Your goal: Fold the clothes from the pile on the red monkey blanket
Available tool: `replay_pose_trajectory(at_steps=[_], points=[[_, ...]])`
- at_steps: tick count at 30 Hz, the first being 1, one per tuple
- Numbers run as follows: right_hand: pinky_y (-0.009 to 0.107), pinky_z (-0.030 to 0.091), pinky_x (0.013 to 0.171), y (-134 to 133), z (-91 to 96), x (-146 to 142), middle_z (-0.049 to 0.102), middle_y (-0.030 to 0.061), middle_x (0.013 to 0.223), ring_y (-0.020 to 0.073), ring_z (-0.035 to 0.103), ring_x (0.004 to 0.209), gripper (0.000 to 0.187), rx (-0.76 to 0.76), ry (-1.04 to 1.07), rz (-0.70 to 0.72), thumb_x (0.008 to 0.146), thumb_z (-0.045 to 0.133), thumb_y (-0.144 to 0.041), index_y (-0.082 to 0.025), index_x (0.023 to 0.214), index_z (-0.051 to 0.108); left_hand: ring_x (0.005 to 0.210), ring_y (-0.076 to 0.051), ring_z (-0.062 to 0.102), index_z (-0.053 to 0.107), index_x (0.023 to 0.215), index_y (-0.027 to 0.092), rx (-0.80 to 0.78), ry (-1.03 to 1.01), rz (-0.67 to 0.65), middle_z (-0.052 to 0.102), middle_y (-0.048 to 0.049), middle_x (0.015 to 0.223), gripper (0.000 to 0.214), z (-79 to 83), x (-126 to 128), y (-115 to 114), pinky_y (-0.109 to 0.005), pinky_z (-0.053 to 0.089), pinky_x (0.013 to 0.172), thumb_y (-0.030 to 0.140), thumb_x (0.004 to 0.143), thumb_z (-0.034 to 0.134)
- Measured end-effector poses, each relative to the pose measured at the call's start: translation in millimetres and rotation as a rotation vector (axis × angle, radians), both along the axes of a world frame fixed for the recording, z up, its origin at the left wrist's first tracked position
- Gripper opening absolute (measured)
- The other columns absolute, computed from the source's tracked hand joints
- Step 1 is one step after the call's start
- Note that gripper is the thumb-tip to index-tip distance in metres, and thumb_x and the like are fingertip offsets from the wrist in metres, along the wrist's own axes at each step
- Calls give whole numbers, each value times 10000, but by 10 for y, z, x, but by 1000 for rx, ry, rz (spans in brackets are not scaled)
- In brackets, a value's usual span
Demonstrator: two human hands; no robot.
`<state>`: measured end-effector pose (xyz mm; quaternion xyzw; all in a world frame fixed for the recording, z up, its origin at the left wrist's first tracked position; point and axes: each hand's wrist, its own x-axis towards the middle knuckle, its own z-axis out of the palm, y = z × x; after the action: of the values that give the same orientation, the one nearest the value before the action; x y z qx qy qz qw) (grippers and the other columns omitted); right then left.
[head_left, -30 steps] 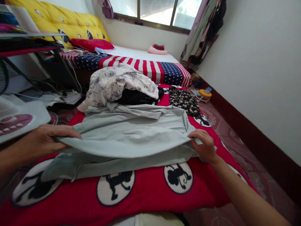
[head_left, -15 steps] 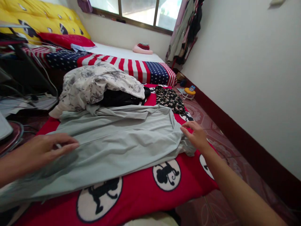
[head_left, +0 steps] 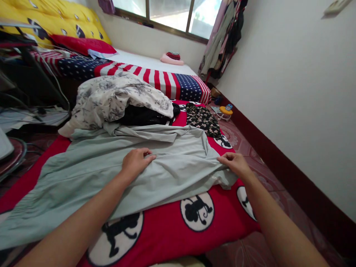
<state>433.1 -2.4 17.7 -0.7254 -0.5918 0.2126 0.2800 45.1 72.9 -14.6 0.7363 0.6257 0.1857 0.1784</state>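
Pale grey-green trousers point(head_left: 167, 174) lie stretched out and wrinkled across a red blanket point(head_left: 167, 237) with round monkey patches. Their gathered elastic waist is at the left, and a leg end is at the right. Around the middle of the trousers, my left hand point(head_left: 137, 162) pinches a fold of the cloth between thumb and fingers. My right hand point(head_left: 235, 164) grips the cloth near the leg end, fingertips pressed together. Beyond the trousers sit a heaped white floral cloth point(head_left: 111, 96) and a black garment point(head_left: 144, 115). A dark flowered garment point(head_left: 204, 120) lies at the far right.
A bed with a stars-and-stripes cover point(head_left: 164, 81) stands at the back under the window. Cables and a round stool point(head_left: 16, 155) are at the left. A small yellow stool point(head_left: 224, 110) is on the tiled floor by the right wall.
My left hand has moved right, from over the waist end to the middle of the trousers, and grips the cloth there. My right hand has closed on the leg end.
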Motion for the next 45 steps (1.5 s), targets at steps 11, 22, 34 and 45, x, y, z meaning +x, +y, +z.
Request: replay_pose_trajectory(at_steps=[11,22,34,45], points=[[296,379,692,-56,54,-428,692,76,923,218,620,838,99,111,-729,-35,774,622,-227,-201,843,687,820,-227,661,709,932,260,164,-120,161,719,-33,839,259,-127,20,-27,-275,420,661,452,833,565],[252,340,602,630,-45,-1663,712,23,766,166,605,701,188,21,-296,463,835,625,-375,-214,833,724,447,-93,354,626,1121,163,138,-756,-21,383,88,488,323,-163,-72,-11,-205,272,470,355,877,536],[291,335,574,588,-609,-1552,678,59,623,232,617,616,449,347,-379,178,842,484,-605,-221,784,710,1030,-211,582,674,1081,198,352,-294,-145,660,-71,1074,260,-43,-330,-141,-342,452,940,220,825,633],[314,399,611,605,-578,-1543,680,40,640,233,627,614,466,287,-273,147,795,495,-641,-236,811,723,698,-157,615,720,828,173,-61,144,-113,694,7,746,201,436,-1898,-471,-235,411,626,339,717,735]])
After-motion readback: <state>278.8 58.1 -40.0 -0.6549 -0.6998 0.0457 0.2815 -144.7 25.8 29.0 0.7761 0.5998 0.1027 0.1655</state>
